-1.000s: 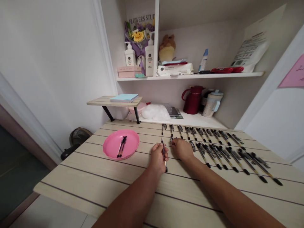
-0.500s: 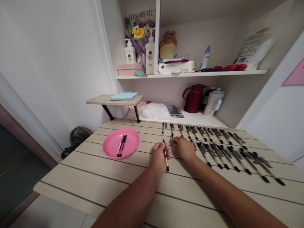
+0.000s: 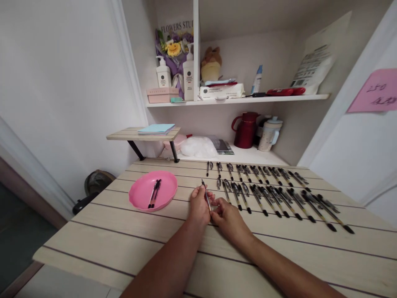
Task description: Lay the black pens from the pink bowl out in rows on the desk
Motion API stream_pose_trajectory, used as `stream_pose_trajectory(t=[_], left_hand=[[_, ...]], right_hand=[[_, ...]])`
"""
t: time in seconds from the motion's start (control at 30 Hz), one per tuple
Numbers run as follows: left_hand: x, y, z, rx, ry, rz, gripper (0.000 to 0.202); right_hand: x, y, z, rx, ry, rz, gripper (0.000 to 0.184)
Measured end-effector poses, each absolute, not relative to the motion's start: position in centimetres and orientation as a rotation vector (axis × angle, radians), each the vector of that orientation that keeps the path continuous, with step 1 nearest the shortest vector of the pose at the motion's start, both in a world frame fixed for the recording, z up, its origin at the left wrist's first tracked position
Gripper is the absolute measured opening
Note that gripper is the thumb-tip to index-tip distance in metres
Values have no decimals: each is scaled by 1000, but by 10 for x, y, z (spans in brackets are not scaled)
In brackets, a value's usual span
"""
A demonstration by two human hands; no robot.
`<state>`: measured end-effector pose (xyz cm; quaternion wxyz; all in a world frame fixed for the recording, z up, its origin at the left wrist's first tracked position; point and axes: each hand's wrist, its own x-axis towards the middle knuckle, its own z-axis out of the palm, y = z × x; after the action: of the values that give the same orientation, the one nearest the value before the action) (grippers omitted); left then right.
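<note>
My left hand point(image 3: 198, 203) is closed around an uncapped pen point(image 3: 206, 196), its tip pointing up and away from me. My right hand point(image 3: 226, 215) pinches the near end of the same pen, covering that end. Just beyond my right hand lies a loose pen cap point(image 3: 218, 183). To the right, several pens with black ends point(image 3: 259, 200) lie in a slanting row, clear caps beside them. A farther row of shorter pen parts and caps point(image 3: 240, 171) runs behind it. Left of my hands, a pink plate point(image 3: 138, 194) holds a few pens point(image 3: 155, 193).
The wooden table point(image 3: 124, 244) has dark slat lines. At its back left stands a small raised shelf point(image 3: 124, 134) with blue paper point(image 3: 156, 129). Behind are a white plastic bag point(image 3: 199, 147), a red jug point(image 3: 246, 130) and a speckled cup point(image 3: 269, 134).
My right hand has come back from the loose cap toward me and left, onto the near end of the pen. My left hand still holds the pen. The view has shifted slightly right.
</note>
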<state>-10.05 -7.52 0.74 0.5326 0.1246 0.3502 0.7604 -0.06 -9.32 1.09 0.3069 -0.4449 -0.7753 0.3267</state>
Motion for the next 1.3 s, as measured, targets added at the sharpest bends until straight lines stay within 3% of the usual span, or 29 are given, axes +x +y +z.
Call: stream_pose_trajectory(t=[0.5,0.83,1.3], left_hand=[[-98,-76,6,418,944,1739,19],[-97,-73,2,437,969,1727,20],[-99,-77,6,424,1007,1749,22]], right_hand=[[-8,-60,8,-1355,-2151,551,10],[-14,-43,25,-1548,-2244,522,13],[-4,-67,25,-1487,-2348,452,14]])
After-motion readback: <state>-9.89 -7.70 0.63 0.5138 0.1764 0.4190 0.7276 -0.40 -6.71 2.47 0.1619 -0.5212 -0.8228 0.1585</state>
